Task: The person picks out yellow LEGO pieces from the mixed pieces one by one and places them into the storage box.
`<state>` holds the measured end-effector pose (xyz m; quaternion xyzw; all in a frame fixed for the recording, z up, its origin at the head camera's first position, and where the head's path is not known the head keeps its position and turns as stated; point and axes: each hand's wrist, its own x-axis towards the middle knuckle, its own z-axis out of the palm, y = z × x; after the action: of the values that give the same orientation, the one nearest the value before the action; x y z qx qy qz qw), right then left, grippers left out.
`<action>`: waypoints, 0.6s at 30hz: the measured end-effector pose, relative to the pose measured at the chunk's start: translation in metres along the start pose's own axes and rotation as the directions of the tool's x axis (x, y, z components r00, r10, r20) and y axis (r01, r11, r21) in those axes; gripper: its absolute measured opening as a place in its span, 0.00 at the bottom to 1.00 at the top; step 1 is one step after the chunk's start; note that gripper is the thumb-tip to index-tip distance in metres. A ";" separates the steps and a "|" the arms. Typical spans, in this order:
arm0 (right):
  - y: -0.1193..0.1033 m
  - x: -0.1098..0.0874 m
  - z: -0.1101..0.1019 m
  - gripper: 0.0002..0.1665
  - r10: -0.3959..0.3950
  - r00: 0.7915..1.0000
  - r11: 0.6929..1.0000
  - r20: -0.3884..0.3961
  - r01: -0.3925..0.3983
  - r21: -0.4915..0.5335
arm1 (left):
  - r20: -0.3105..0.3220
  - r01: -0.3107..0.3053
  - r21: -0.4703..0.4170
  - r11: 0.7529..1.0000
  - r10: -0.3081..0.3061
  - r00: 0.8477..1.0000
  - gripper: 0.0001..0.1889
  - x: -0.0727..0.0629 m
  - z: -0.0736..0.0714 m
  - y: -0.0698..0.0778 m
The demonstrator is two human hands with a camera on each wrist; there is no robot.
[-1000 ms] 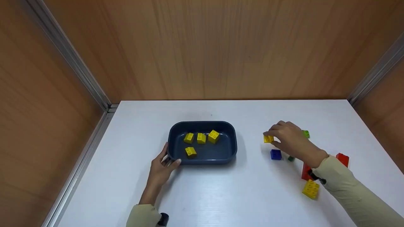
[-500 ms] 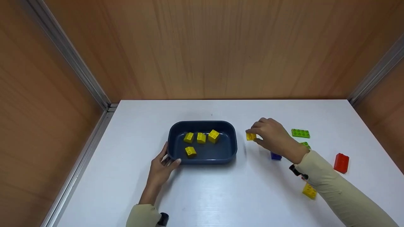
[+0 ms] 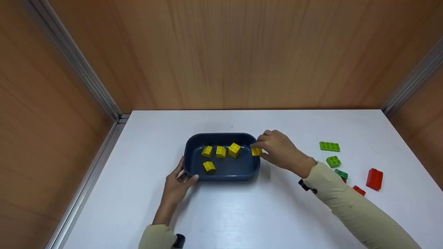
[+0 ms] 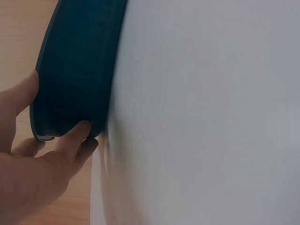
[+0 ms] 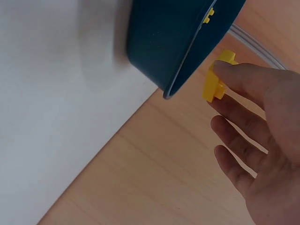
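Observation:
My right hand (image 3: pixel 282 150) pinches a yellow toy building brick (image 3: pixel 256 151) between thumb and fingers, over the right rim of a dark blue rectangular tub (image 3: pixel 221 177). In the right wrist view the brick (image 5: pixel 216 77) shows its studs, beside the tub's open top (image 5: pixel 187 51). Inside the tub lie several yellow bricks (image 3: pixel 220 152), three in a row and one nearer the front. At the tub's front left corner my left hand (image 3: pixel 175 188) holds it, thumb at the front and fingers along the left side. The left wrist view shows those fingers (image 4: pixel 77 136) against the tub wall (image 4: pixel 82 70).
Light green bricks (image 3: pixel 329 146), a dark green brick (image 3: pixel 341 173) and red bricks (image 3: pixel 374 179) lie on the white table (image 3: pixel 221 214) to the right. The right sleeve (image 3: pixel 349 204) covers part of that group. Wooden panels (image 3: pixel 221 55) stand behind and at both sides.
My right hand has carried the yellow brick leftward from among the loose bricks to the tub's right rim. My left hand and the tub have stayed in place.

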<state>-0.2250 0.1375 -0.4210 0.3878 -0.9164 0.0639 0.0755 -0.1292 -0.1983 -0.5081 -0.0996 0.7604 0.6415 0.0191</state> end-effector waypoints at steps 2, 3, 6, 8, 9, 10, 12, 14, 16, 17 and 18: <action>-0.002 0.004 0.002 0.21 -0.004 1.000 1.000 0.004 0.004 0.001 | -0.001 0.003 0.002 1.000 -0.003 1.000 0.46 0.000 0.000 0.000; -0.003 0.005 0.003 0.21 -0.009 1.000 1.000 0.006 0.009 0.002 | -0.001 0.003 0.002 1.000 -0.003 1.000 0.46 0.000 0.000 -0.001; -0.007 0.010 0.005 0.20 -0.017 1.000 1.000 0.018 0.017 0.011 | -0.004 0.009 0.008 1.000 -0.009 1.000 0.47 0.000 0.000 -0.001; -0.010 0.012 0.007 0.20 -0.023 0.999 1.000 0.024 0.023 0.020 | -0.004 0.012 0.011 1.000 -0.012 1.000 0.47 0.000 0.000 -0.001; -0.011 0.014 0.007 0.19 -0.029 0.999 0.999 0.025 0.029 0.022 | -0.005 0.014 0.010 1.000 -0.014 1.000 0.47 0.000 0.000 -0.001; -0.012 0.015 0.008 0.19 -0.034 0.999 0.999 0.026 0.033 0.024 | -0.004 0.017 0.010 1.000 -0.017 1.000 0.47 0.000 0.000 -0.001; -0.015 0.018 0.009 0.18 -0.045 0.998 0.999 0.032 0.044 0.028 | -0.003 0.015 0.009 1.000 -0.014 1.000 0.47 0.000 -0.001 -0.001; -0.017 0.020 0.011 0.18 -0.056 0.998 0.998 0.041 0.055 0.023 | -0.003 0.009 0.010 1.000 -0.009 1.000 0.46 0.000 -0.001 -0.001; -0.019 0.023 0.011 0.18 -0.069 0.996 0.998 0.053 0.068 0.018 | -0.005 0.004 0.016 1.000 -0.004 1.000 0.46 0.000 0.000 -0.001; -0.020 0.025 0.012 0.19 -0.075 0.996 0.997 0.057 0.075 0.016 | -0.007 0.001 0.021 1.000 -0.001 1.000 0.46 0.000 0.000 -0.001; -0.021 0.027 0.012 0.18 -0.083 0.995 0.997 0.060 0.082 0.014 | -0.010 0.000 0.027 1.000 0.000 1.000 0.46 0.000 0.000 -0.001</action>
<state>-0.2292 0.1020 -0.4264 0.4275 -0.9011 0.0543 0.0480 -0.1290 -0.1982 -0.5089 -0.1026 0.7690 0.6307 0.0168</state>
